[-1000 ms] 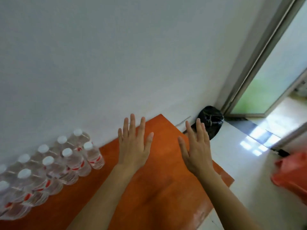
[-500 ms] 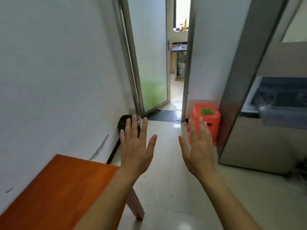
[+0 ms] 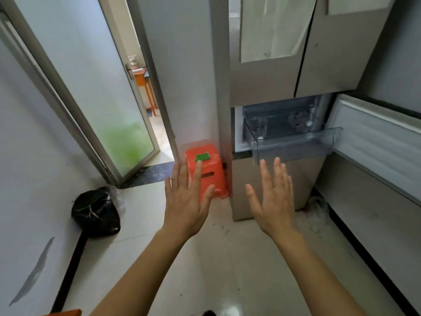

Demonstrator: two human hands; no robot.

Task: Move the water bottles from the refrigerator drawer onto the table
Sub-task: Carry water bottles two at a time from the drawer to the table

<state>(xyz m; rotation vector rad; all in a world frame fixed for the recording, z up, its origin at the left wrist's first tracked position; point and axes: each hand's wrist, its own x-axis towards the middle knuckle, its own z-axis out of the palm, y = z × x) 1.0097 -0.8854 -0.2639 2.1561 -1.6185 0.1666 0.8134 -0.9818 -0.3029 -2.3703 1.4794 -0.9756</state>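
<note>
Head view: both hands [image 3: 185, 206] empty, outstretched.

Empty hands [image 3: 230, 201] spread, refrigerator drawer [image 3: 293, 142] pulled out

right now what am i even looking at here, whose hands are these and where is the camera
The camera sits on a person's head, looking forward and down, so you see that person's own bare arms. The left hand and right hand are both open, fingers spread, holding nothing. Ahead stands a refrigerator with its clear drawer pulled out; what is inside is too blurred to tell. Beside it on the floor is an orange stool, and a black bag lies by the left wall. A glass door stands open.
</note>
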